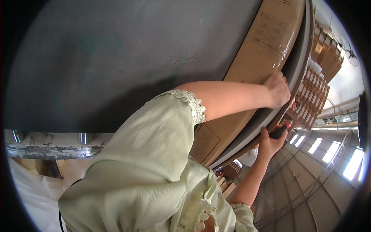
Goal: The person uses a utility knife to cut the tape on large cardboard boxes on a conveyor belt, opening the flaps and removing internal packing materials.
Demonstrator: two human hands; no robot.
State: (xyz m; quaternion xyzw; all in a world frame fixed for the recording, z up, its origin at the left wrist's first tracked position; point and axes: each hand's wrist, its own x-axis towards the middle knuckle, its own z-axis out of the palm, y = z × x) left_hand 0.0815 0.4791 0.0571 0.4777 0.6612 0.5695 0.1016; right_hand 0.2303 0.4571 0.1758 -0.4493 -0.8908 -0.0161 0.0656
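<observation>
A long brown cardboard box (257, 58) with clear tape or film on it lies along the dark grey surface. My left arm reaches across the box. My left hand (277, 91) is curled closed against its far edge, and whatever the fingers hold is hidden. Lower and further right, my right hand (271, 142) is wrapped round a small black tool (279, 132) with a red end. That tool's exact kind cannot be made out. It is beside the curved edge of the surface, apart from my left hand.
A broad dark grey surface (116, 54) fills the upper left. Its curved rim (301, 62) runs past the box. Stacked brown cartons (315, 94) stand beyond it. Bright windows (331, 151) line a ribbed wall, and a worn ledge (54, 150) shows at lower left.
</observation>
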